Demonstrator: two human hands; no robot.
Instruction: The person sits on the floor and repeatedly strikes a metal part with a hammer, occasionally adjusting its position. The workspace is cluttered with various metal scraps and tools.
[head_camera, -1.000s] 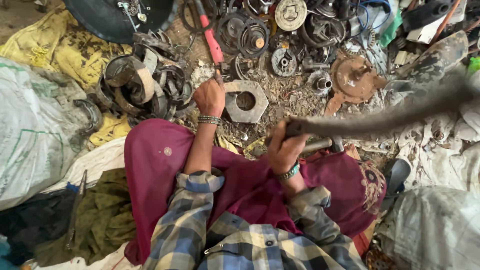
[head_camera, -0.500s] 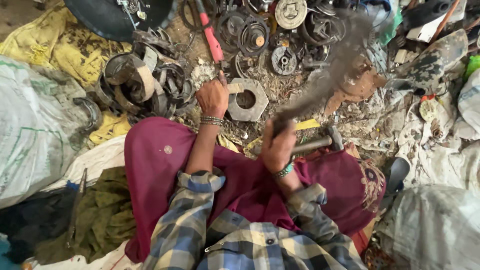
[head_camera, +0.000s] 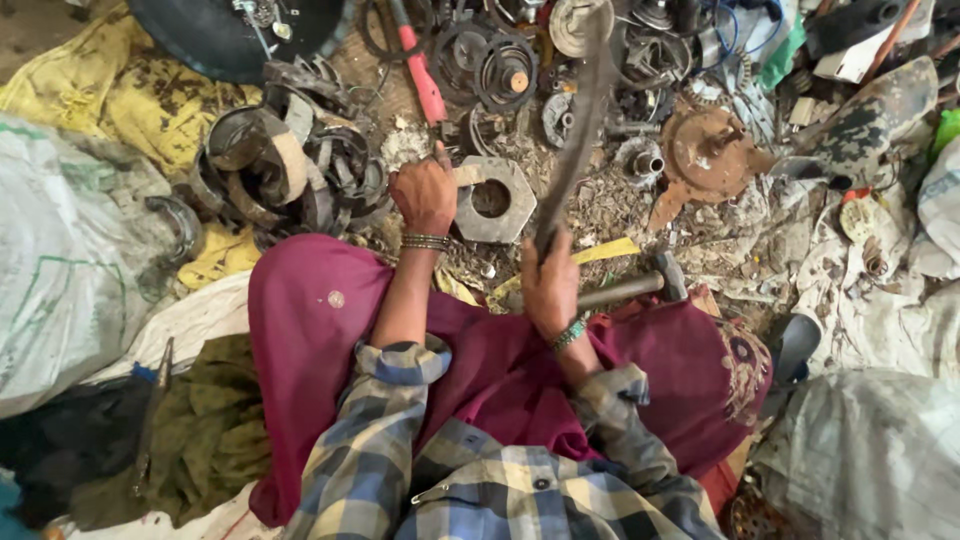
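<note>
Clenched around a long dark tool (head_camera: 578, 130) blurred by motion, the right hand (head_camera: 550, 285) raises it above a hexagonal metal plate (head_camera: 492, 200) lying on the littered ground, while the left hand (head_camera: 424, 192) pinches that plate's near edge.

Hex plate (head_camera: 492, 200): grey metal, matt, gritty. Rod (head_camera: 580, 120): dark, dull, blurred, material unclear. Hammer (head_camera: 640, 285): dull steel shaft and head. Disc (head_camera: 710, 150): metal, rusty orange, rough. Rings (head_camera: 290, 165): dark metal, grimy, some worn shine. Skirt (head_camera: 310, 340): maroon cloth, matt. Shirt (head_camera: 480, 490): woven check cloth. Sack (head_camera: 60, 270): white woven plastic, dirty. Bangles (head_camera: 420, 241): shiny metal.
</note>
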